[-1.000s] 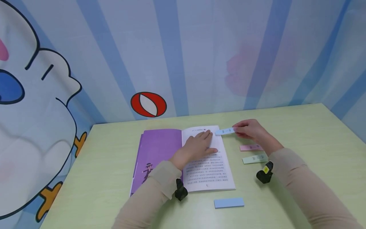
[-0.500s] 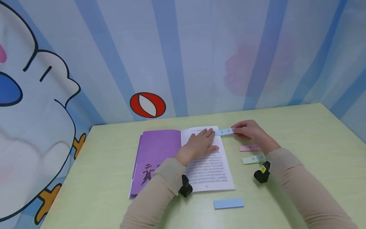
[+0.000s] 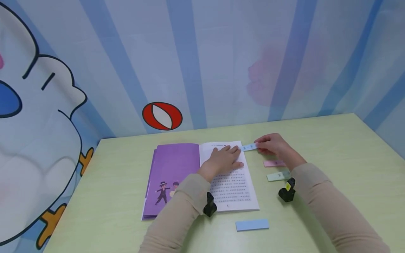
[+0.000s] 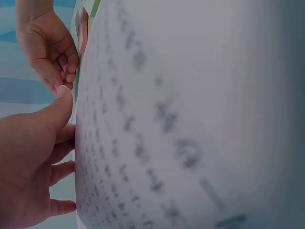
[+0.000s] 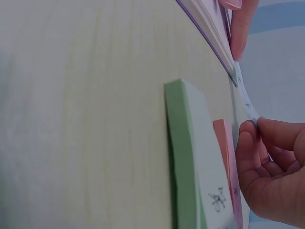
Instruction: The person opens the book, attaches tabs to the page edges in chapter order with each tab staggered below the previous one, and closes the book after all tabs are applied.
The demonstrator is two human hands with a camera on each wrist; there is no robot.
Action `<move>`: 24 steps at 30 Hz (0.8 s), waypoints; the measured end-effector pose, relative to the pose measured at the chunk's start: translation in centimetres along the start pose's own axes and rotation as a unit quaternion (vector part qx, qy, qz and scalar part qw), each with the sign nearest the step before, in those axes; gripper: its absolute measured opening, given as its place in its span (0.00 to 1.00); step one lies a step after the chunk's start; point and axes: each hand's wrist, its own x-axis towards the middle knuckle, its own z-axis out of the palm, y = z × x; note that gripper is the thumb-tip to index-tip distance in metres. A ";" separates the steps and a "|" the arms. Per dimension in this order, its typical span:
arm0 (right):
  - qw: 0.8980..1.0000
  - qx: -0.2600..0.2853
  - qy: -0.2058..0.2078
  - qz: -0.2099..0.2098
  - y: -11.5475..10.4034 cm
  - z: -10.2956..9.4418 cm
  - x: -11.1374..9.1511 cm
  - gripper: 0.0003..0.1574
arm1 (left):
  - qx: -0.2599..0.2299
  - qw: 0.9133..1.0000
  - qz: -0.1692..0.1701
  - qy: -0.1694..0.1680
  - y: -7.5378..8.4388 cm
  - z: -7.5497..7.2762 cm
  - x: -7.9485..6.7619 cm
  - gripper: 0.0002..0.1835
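At the far right corner of the open book [image 3: 181, 158], a pale blue strip [image 3: 250, 147] is held out, its right end pinched between the thumb and fingers of the right hand [image 3: 272, 144]. Its left end is set against the edge of the right page [image 3: 235, 189], right by the fingertips of the left hand [image 3: 223, 161]; whether it is pinned beneath them cannot be told. And that left hand is laid across the print, fingers stretched out and parted, nothing gripped! Handwriting can be seen along the strip. To the right of the book, a pink pad [image 3: 274, 163] is partly covered by the right arm, with a green pad [image 3: 277, 176] placed just nearer. On the near side of the table [image 3: 95, 196], a plain blue pad [image 3: 252, 225] is laid flat.
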 end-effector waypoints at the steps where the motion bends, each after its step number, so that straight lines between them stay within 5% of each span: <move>1: 1.000 -0.007 0.002 0.004 0.0 0.1 0.0 0.20 | 0.006 1.000 0.001 0.002 0.0 0.0 0.1 0.34; 7: 1.000 -0.008 0.002 0.011 0.0 0.3 -0.1 0.23 | 0.061 0.998 -0.006 0.010 0.2 0.1 0.7 0.34; 24: 1.000 -0.022 0.010 0.018 0.0 0.3 -0.1 0.22 | 0.070 0.997 -0.026 0.024 0.3 0.5 1.3 0.34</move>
